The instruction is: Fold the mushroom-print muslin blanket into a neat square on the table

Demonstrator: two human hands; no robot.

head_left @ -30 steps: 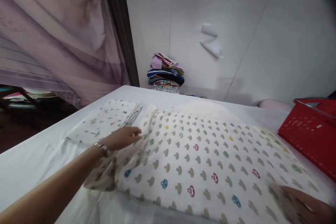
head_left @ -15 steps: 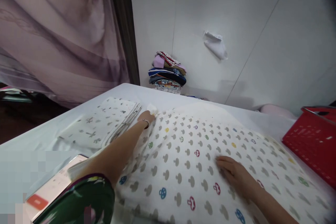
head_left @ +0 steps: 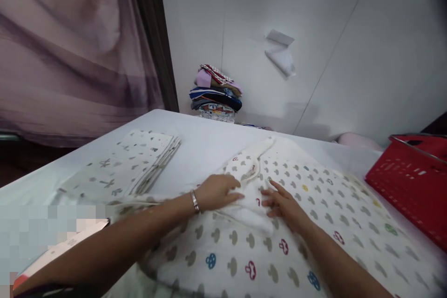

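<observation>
A white muslin blanket [head_left: 244, 251] printed with grey and coloured mushrooms spreads across the table. Its left part is turned over toward the middle, showing a plain white underside and a rumpled edge. Over this fold lies my left hand [head_left: 220, 191], thumb and fingers apart and pointing right; a bracelet circles the wrist. My right hand [head_left: 282, 202] faces it from the right, fingers spread at the blanket beside the turned-over edge. A folded white cloth [head_left: 129, 163] with small grey prints rests to the left.
A phone [head_left: 63, 247] lies at the lower left, partly behind my left forearm. On the right stands a red basket [head_left: 412, 186]. Stacked folded clothes [head_left: 216, 95] sit beyond the table's far edge, by the wall. A pinkish curtain [head_left: 70, 56] hangs at left.
My left hand has moved right from the blanket's far left corner, and the blanket's left part is now folded over. My right hand has shifted slightly up and left, fingers spread.
</observation>
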